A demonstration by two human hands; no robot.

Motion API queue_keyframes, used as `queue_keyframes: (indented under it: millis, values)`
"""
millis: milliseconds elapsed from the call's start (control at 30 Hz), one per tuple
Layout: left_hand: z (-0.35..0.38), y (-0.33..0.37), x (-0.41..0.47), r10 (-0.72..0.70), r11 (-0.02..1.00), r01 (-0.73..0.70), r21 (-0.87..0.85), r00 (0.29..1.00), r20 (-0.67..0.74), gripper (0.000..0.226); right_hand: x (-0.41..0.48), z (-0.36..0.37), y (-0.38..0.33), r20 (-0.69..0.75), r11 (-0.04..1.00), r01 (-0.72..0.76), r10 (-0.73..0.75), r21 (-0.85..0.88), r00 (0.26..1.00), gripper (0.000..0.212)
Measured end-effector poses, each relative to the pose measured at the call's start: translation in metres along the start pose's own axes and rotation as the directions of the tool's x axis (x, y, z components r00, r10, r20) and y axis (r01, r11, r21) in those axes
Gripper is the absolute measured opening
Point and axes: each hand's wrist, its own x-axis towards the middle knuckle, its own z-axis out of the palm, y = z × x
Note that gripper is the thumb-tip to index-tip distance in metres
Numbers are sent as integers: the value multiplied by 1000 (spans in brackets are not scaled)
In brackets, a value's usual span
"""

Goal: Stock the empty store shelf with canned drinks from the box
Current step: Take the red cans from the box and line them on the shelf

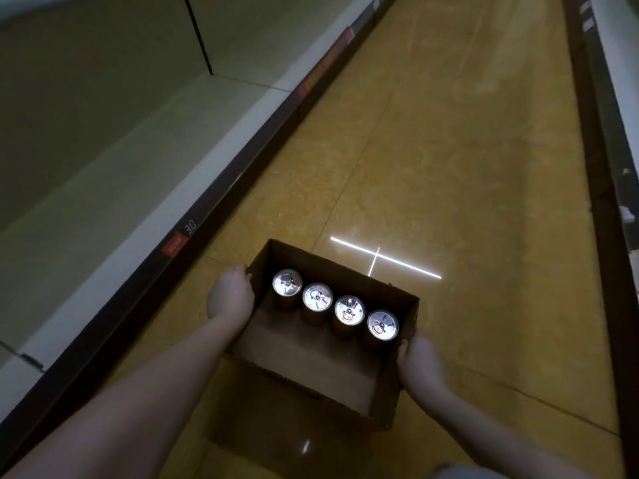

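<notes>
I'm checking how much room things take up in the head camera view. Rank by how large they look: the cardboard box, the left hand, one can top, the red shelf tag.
1. cardboard box
2. left hand
3. can top and red shelf tag: these look too close in size to rank.

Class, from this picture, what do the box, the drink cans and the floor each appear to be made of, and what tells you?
Box: brown cardboard, matte, with rough-cut edges.
Cans: metal, probably aluminium; the tops shine brightly and carry pull tabs.
Floor: polished tile or stone, likely; glossy, with joint lines and mirrored ceiling lights.
</notes>
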Motion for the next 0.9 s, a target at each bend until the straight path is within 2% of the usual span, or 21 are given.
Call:
queue_keyframes:
  millis: [200,300,433,600,900]
  values:
    - [-39,55,29,-93,991,89,-100,995,-38,27,44,-64,-42,-16,996,74,-75,-53,997,17]
    - [-49,64,46,-140,978,129,-165,989,-57,29,62,-82,-64,-43,995,90,-93,-52,995,11]
    - [-52,63,82,-60,988,53,-148,997,-48,22,85,-77,-81,-59,996,72,-75,-57,995,4]
    - [-37,62,141,61,986,-61,-157,998,-5,20,111,-51,-93,-103,999,-3,-3,-52,995,11]
    - [25,71,170,1,976,20,-216,995,97,26,141,-40,-89,-139,982,-145,127,-125,982,26]
